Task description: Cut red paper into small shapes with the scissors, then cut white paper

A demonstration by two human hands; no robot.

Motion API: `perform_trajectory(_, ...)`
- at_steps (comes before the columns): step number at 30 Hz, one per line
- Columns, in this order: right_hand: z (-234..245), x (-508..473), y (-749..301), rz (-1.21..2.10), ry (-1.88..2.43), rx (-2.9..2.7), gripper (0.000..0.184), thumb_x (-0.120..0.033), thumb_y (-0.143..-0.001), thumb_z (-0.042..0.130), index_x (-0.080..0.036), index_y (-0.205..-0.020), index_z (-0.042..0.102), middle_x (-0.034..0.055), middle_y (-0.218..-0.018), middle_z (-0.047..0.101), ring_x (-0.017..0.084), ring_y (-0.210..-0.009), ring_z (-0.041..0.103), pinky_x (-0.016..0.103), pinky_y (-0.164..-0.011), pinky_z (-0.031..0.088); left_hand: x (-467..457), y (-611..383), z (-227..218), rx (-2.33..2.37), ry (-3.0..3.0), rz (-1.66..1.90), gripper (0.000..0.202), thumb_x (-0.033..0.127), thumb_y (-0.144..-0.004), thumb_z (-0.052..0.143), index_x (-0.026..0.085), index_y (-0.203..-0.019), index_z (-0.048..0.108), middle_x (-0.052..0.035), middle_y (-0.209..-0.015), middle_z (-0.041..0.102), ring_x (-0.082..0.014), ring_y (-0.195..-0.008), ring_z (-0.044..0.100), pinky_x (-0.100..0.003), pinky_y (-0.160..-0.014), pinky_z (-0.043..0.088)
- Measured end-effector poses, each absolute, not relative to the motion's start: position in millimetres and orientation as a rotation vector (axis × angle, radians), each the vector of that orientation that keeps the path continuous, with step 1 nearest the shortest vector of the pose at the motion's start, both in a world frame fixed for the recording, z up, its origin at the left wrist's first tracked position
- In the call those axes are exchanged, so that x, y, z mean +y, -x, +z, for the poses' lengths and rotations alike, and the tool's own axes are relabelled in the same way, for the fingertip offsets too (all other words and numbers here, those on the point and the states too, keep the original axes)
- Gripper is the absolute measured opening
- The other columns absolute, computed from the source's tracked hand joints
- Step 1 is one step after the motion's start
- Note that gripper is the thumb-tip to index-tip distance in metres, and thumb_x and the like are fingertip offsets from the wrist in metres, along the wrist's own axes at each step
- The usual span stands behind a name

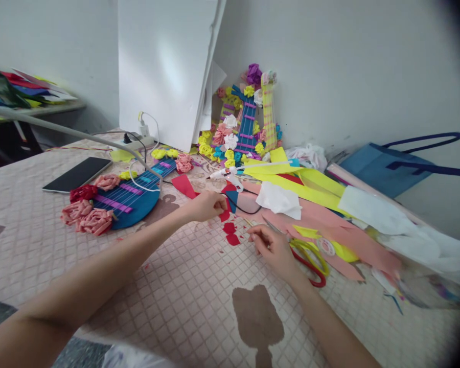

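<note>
My left hand point(209, 206) is closed with its fingertips curled together, right beside red paper pieces point(225, 214); whatever it may hold is hidden. Two small red paper petals point(232, 239) lie on the table between my hands. My right hand point(271, 248) hovers low over the table, loosely bent, with thumb and fingers apart and nothing visible in them. Next to it lie scissors point(317, 278) with red and yellow handles. Beyond my hands rests a white glue gun point(230, 176) with a glue stick in its back. A crumpled white tissue point(279, 199) lies to its right.
A blue paper guitar point(140, 204) with paper roses lies left, near a dark tablet point(78, 174). Pink point(329, 230) and yellow paper strips point(310, 186) spread right, before a blue bag point(387, 166). Decorated paper guitars point(246, 125) lean on the wall. A power strip point(132, 143) stands behind.
</note>
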State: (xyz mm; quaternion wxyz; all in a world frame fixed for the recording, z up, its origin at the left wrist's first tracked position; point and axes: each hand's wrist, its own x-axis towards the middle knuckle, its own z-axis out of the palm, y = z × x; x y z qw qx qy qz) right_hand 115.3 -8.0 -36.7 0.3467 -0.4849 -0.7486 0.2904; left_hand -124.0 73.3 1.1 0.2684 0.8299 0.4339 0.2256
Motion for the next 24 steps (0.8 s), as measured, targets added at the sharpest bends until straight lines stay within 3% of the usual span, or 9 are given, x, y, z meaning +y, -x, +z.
perform_trajectory(16, -34.0, -8.9, -115.4, 0.727, 1.296, -1.964, 0.016, -0.024, -0.087, 0.047, -0.019, -0.094, 0.061, 0.0020, -0.071, 0.065, 0.015, -0.057, 0.061, 0.026, -0.054, 0.046, 67.2, 106.3, -9.7, 1.201, -2.382, 0.714, 0.022, 0.006, -0.076, 0.054, 0.017, -0.084, 0.071, -0.0051, -0.087, 0.072, -0.0182, -0.081, 0.064, -0.027, -0.074, 0.046)
perform_trajectory(24, -26.2, -6.9, -118.7, 0.593, 1.318, -1.912, 0.015, -0.026, -0.087, 0.049, -0.020, -0.095, 0.060, 0.0059, -0.084, 0.069, 0.018, -0.067, 0.063, 0.029, -0.057, 0.049, 52.6, 114.0, 0.5, 1.249, -2.423, 0.786, 0.013, 0.011, -0.080, 0.055, 0.015, -0.075, 0.066, -0.0063, -0.077, 0.069, -0.0187, -0.075, 0.061, -0.029, -0.070, 0.044)
